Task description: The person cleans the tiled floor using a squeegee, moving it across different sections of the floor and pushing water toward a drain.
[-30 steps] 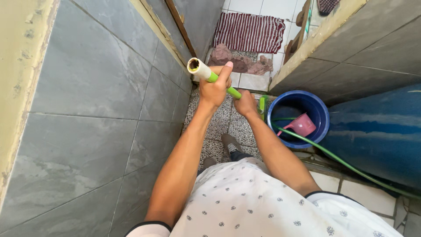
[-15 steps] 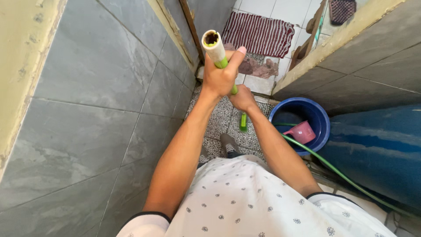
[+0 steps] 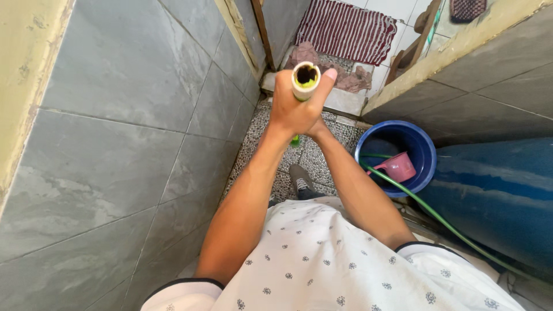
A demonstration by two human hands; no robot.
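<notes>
I look down a narrow tiled stall at my own arms. My left hand (image 3: 294, 106) grips the top of a green stick handle (image 3: 305, 80) with a white wrapped end that points up at the camera. My right hand (image 3: 318, 128) holds the same handle just below, mostly hidden behind the left hand. A short green stretch of the stick (image 3: 295, 140) shows below the hands, over the pebbled floor (image 3: 314, 164). My shoe (image 3: 299, 177) stands on that floor.
A blue bucket (image 3: 423, 151) with a pink scoop (image 3: 398, 167) stands at the right, a green hose (image 3: 438, 219) running into it. A large blue drum (image 3: 501, 196) is beside it. Grey tiled walls (image 3: 132, 132) close in both sides. A striped mat (image 3: 348, 29) and rags (image 3: 351, 80) lie beyond the doorway.
The handle has swung from leaning left to nearly upright, its end now facing the camera. Both hands moved up and right with it, and the right hand slid behind the left.
</notes>
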